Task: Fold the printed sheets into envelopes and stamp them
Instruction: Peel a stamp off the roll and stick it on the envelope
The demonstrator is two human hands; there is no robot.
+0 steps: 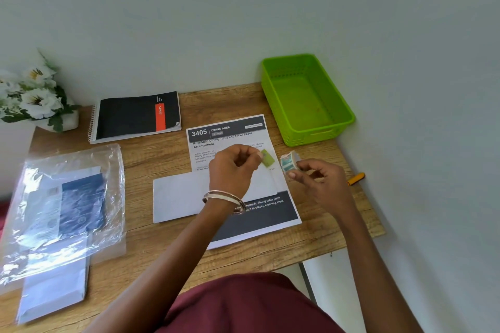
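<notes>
- The left hand (pixel 235 167) has its grip narrow, fingertips pinching 1 green stamp (pixel 267 157) that looks just peeled; the stamp hangs above the printed sheet (pixel 230 138), not yet stuck to anything.
- The right hand (pixel 313 178) has its grip curled round the stamp roll (pixel 289 161), held up off the table (pixel 167 240) just beside the sheet's right edge.
- The white envelope (pixel 178 197) lies flat across the sheet's middle, its right part under the left wrist; it appears closed, though whether it is sealed I cannot tell.
- Step in hand, as I judge it: placing the stamp on the envelope. Do it well by carrying the stamp to an upper corner of the envelope, keeping the pinch on 1 edge only so the sticky face touches nothing first.
- Lay 1 edge down, square to the envelope's sides, then smooth it flat with a fingertip so no bubble or crease forms.
- Setting the roll down first would free the right hand to steady the envelope, which could slide on the smooth paper beneath.
- Risk: the stamp landing on the printed sheet instead, since it hovers over it now.
- More envelopes sit in the clear plastic sleeve (pixel 67 197) at left; the green basket (pixel 343 105) stands at the far right, likely for finished pieces.
</notes>
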